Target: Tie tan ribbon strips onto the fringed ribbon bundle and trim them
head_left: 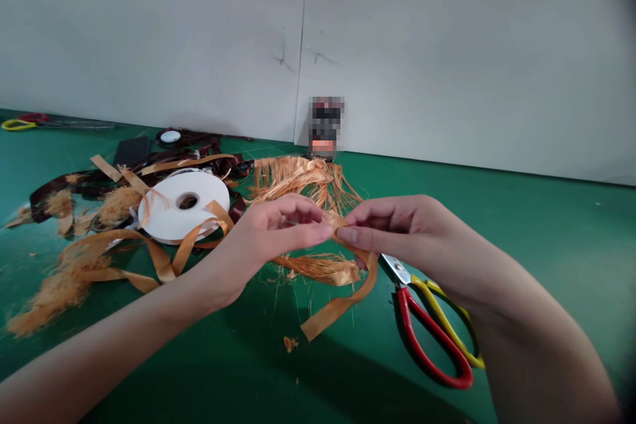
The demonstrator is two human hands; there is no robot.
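Observation:
Between my two hands is a strip of gold-orange satin ribbon [342,308], its loose end curling down toward the table. My left hand [285,225] pinches the ribbon between thumb and fingers. Just beside it, my right hand [392,228] pinches the same ribbon, the thumb tips almost meeting. Below the hands lies a frayed bundle of ribbon [322,268]. More frayed ribbon [293,175] is spread behind them. Scissors [437,338] with one red and one yellow handle rest under my right wrist, their blade tips hidden.
At the left lies a white ribbon spool [163,212] with loose ribbon and fluffy thread scraps [54,291]. Dark brown ribbon [59,192] and a dark flat object [132,151] sit behind. Another pair of scissors [30,121] is at far left. A blurred box [325,126] leans against the wall.

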